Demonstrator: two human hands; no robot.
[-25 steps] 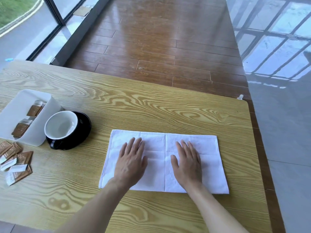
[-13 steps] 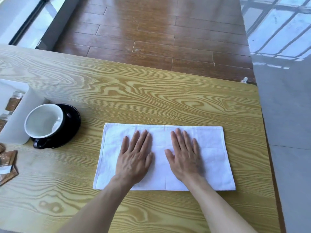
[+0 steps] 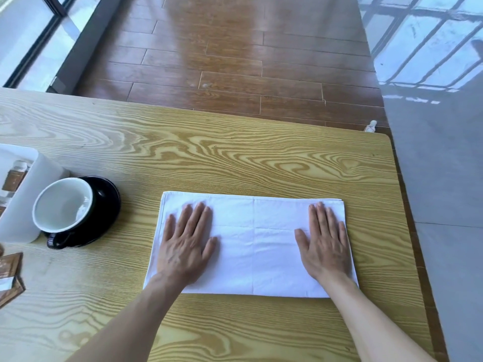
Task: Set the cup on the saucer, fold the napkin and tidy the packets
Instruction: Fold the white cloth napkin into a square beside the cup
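Observation:
A white napkin [image 3: 254, 244] lies flat on the wooden table, folded into a long rectangle with visible creases. My left hand [image 3: 187, 244] presses palm-down on its left part, fingers spread. My right hand [image 3: 325, 242] presses flat on its right end. To the left, a black cup with a white inside [image 3: 64, 206] stands on a black saucer [image 3: 108, 197]. Brown packets [image 3: 9, 273] lie loose at the left edge, partly cut off.
A white box [image 3: 31, 176] holding more brown packets stands left of the cup, touching the saucer. The table's far edge [image 3: 261, 118] and right edge border a wooden floor and grey tiles. A small white object [image 3: 370, 126] sits beyond the far right corner.
My hands have slid apart along the napkin, the left toward its left end and the right toward its right end. The camera has shifted slightly.

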